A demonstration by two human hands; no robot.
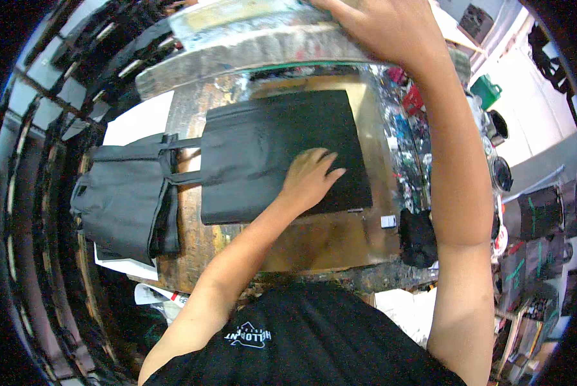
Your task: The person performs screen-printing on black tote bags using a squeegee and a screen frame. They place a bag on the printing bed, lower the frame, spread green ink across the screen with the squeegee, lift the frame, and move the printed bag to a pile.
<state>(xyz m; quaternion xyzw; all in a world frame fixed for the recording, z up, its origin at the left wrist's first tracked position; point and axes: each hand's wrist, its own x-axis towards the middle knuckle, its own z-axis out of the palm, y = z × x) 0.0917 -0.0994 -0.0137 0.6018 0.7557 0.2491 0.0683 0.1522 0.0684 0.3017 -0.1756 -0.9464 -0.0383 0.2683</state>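
Observation:
A black cloth tote bag lies flat on the work table, its two handles stretched to the left. My left hand rests on its right part with the fingers spread, holding nothing. Far ahead, at the top edge of the picture, my right hand reaches over the paint-stained frame. Part of that hand is cut off and blurred, so its grip is hidden. More black bags lie bunched at the table's left end, next to the tote's handles.
Paint spatters cover the table's right side. A small white block and a crumpled black cloth lie near the right front. Beyond stand open cans and a green container. Dark racks fill the left.

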